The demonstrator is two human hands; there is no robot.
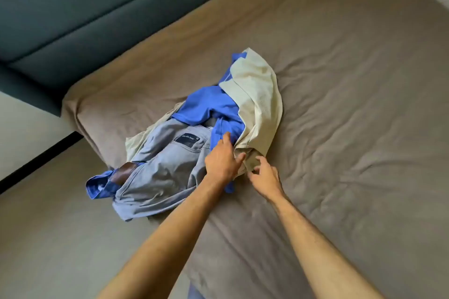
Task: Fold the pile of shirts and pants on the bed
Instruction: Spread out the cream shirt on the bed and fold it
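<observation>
Here, both hands [243, 165] at cream shirt [257, 102] edge, pile unfolded

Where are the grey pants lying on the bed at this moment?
In the head view the grey pants lie at the left of the clothes pile, near the bed's left edge, with the blue shirt just beyond them and the left hand at their right edge.

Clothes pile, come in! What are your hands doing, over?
Left hand and right hand both at the cream garment, near edge. Pile unfolded: grey pants, blue shirt tangled. Nothing blocking on the bed.
</observation>
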